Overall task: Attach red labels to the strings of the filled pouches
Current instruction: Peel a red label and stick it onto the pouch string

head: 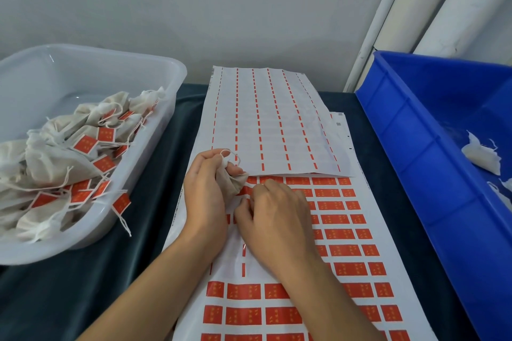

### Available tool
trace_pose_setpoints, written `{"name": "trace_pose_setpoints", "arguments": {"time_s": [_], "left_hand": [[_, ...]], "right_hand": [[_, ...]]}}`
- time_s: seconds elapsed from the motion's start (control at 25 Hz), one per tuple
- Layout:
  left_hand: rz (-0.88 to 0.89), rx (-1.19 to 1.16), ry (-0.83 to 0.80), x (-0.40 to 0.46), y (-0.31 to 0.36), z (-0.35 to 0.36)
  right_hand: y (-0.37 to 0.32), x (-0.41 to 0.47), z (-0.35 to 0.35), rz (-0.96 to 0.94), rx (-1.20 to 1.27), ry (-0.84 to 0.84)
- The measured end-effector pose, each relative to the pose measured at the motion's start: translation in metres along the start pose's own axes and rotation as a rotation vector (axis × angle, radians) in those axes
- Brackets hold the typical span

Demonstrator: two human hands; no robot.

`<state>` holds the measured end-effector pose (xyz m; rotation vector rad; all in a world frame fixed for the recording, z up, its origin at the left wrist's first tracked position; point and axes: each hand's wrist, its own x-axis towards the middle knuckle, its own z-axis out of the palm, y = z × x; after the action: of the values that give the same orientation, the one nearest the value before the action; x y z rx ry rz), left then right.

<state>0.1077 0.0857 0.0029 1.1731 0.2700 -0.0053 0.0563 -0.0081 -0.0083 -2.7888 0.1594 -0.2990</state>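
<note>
The left hand [203,191] grips a small filled pouch [228,180], fingers curled round it, its white string [230,153] looping above the fingers. The right hand [273,219] rests on the red label sheet [343,232] just beside the pouch, fingertips bent down and pinching at a label; the pinch itself is hidden. A used-up sheet [271,122] overlaps the far end. Labelled pouches [69,152] fill the clear tub [166,69] at left; a blue crate [415,124] stands at right on the dark desk [83,285].

My left hand [205,194] & right hand [273,219]: both bare, no gloves, no rings, no watch or bands at the wrists. Forearms bare too, no sleeves in view. Nails short, unpainted as far as I can see.
</note>
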Motion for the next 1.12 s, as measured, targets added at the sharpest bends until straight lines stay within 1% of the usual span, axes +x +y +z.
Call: {"name": "trace_pose_setpoints", "arguments": {"time_s": [0.32, 0.48, 0.68, 0.92, 1.12], "left_hand": [[-0.030, -0.010, -0.001, -0.001, 0.002, 0.000], [-0.029, -0.017, 0.002, 0.000, 0.002, 0.000], [-0.021, -0.021, -0.010, 0.001, 0.002, -0.001], [0.017, 0.031, -0.023, 0.002, -0.001, -0.002], [0.031, 0.064, -0.013, 0.007, 0.003, -0.006]], "right_hand": [[0.005, 0.001, 0.002, 0.003, 0.059, 0.010], [0.007, 0.001, 0.003, 0.010, 0.108, 0.044], [0.007, 0.001, 0.003, -0.019, 0.123, 0.077], [0.011, 0.000, 0.003, -0.015, 0.164, 0.102], [0.022, 0.006, -0.003, 0.041, 0.237, 0.027]]}}
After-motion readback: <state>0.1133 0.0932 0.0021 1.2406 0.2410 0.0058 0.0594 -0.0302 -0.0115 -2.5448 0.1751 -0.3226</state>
